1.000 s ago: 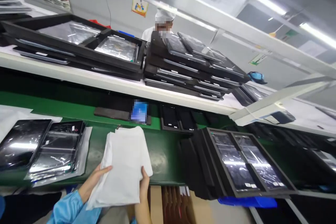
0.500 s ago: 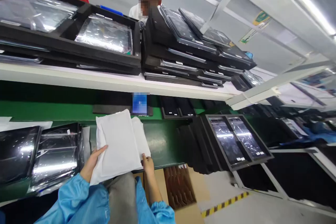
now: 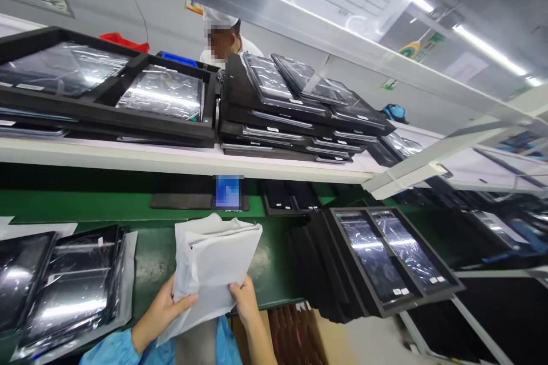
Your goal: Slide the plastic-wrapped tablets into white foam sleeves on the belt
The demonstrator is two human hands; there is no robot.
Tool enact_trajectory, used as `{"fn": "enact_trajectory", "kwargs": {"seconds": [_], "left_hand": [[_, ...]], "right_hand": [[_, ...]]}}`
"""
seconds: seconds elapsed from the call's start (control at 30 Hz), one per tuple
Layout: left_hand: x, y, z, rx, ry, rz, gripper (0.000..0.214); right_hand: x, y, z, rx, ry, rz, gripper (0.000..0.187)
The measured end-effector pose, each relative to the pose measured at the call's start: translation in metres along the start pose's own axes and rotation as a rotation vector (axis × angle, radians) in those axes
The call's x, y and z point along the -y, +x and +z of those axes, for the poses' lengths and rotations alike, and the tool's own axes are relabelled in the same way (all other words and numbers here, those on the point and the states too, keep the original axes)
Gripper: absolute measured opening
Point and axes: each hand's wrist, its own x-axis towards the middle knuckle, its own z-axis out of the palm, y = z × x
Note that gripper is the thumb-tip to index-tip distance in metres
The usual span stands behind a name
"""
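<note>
1. Head view: both hands hold a bundle of white foam pouches [image 3: 212,265] raised over the near edge of the green conveyor belt [image 3: 274,265], at about 6 o'clock in the frame.
2. Step in hand, as judged: the bundle is being fanned or sorted, its upper edges splayed apart, as if to separate one pouch.
3. Next move, as judged: calls for peeling a single pouch free without dropping the rest.
4. Left hand [image 3: 165,313]: closed round the bundle's lower left corner, thumb across the front face, fingers hidden behind.
5. Right hand [image 3: 245,299]: pinching the lower right edge, thumb in front, fingers curled behind.
6. Surroundings: bagged tablets [image 3: 72,285] lie at 9 o'clock of the bundle; a black tray of two screens [image 3: 391,256] sits at 3 o'clock; stacked trays [image 3: 291,111] fill the shelf at 12 o'clock, a co-worker [image 3: 222,40] behind them.
</note>
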Motion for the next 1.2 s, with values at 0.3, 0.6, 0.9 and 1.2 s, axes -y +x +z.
{"fn": "enact_trajectory", "kwargs": {"seconds": [0.3, 0.6, 0.9, 1.2], "left_hand": [[-0.087, 0.031, -0.005, -0.154, 0.001, 0.328, 0.051], [-0.125, 0.088, -0.022, 0.196, 0.848, 0.316, 0.037], [-0.066, 0.131, -0.062, 0.402, 0.515, -0.041, 0.058], [-0.111, 0.077, -0.066, 0.100, 0.373, 0.082, 0.046]], "right_hand": [[0.033, -0.005, -0.046, 0.162, -0.018, 0.060, 0.059], [0.032, -0.001, -0.037, 0.368, -0.055, 0.171, 0.063], [0.044, 0.018, -0.025, 0.450, -0.175, 0.231, 0.051], [0.016, 0.005, -0.009, 0.094, 0.459, 0.368, 0.061]]}}
